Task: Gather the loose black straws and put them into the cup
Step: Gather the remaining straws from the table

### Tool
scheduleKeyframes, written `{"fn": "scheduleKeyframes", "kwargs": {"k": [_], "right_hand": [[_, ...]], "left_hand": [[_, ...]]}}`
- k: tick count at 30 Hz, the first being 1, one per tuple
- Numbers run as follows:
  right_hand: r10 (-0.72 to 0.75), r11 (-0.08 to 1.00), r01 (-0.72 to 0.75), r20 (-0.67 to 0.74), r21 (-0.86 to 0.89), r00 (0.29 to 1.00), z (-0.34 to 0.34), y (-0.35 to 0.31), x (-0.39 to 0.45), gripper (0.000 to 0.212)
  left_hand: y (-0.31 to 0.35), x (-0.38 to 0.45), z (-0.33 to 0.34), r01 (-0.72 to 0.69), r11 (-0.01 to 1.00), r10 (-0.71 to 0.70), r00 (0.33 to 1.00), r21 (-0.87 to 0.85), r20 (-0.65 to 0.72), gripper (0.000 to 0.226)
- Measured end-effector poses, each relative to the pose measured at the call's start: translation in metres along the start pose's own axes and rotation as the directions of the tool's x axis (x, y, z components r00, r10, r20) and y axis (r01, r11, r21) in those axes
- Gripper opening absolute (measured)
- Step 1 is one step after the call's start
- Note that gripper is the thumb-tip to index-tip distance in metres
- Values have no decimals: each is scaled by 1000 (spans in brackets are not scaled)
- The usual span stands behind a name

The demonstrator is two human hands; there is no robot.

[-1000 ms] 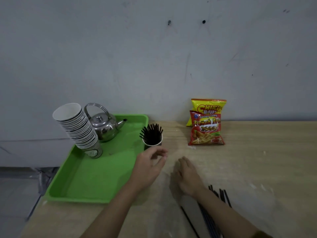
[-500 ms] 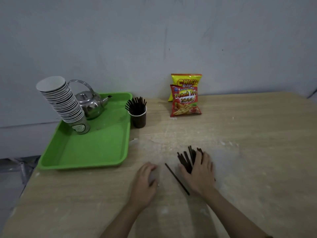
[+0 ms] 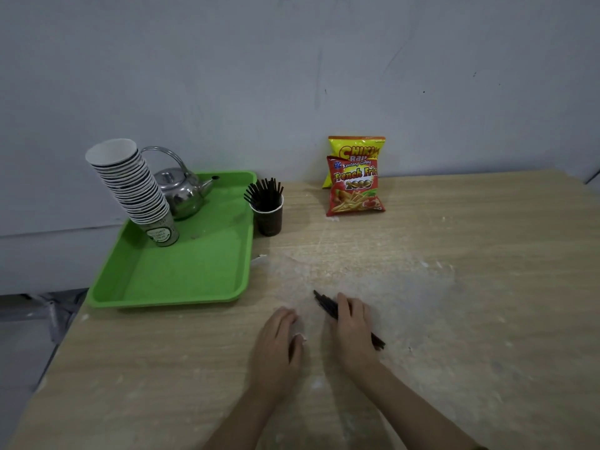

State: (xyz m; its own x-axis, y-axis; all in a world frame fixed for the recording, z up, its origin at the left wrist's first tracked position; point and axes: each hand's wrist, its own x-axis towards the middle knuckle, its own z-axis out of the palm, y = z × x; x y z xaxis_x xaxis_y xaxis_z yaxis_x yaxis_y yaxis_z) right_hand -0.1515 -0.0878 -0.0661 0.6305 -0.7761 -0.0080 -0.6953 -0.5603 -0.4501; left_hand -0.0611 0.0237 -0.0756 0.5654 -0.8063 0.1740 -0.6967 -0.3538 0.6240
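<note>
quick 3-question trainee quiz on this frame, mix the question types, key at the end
1. True or false: the cup with straws stands on the green tray.
2. Which hand covers the loose straws? A) left hand B) right hand
3. Fill in: the kettle sits behind a stack of paper ____.

Key
1. False: it stands on the table, just right of the tray.
2. B
3. cups
</note>
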Motion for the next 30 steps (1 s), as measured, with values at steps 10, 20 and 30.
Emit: {"fn": "scheduleKeyframes", "kwargs": {"k": [10, 20, 30], "right_hand": [[-70, 975, 41, -131, -216, 989, -8, -5, -13, 28], [-114, 917, 61, -113, -394, 987, -10, 0, -11, 27], [89, 921, -148, 174, 360, 981, -33, 2, 28, 13]], "left_hand": [[-4, -2, 4, -22, 1000, 23, 999, 19, -30, 34], [-3, -1, 3, -18, 999, 19, 999, 31, -26, 34], [-2, -1, 0, -38, 999, 38, 999, -4, -20, 32]]}}
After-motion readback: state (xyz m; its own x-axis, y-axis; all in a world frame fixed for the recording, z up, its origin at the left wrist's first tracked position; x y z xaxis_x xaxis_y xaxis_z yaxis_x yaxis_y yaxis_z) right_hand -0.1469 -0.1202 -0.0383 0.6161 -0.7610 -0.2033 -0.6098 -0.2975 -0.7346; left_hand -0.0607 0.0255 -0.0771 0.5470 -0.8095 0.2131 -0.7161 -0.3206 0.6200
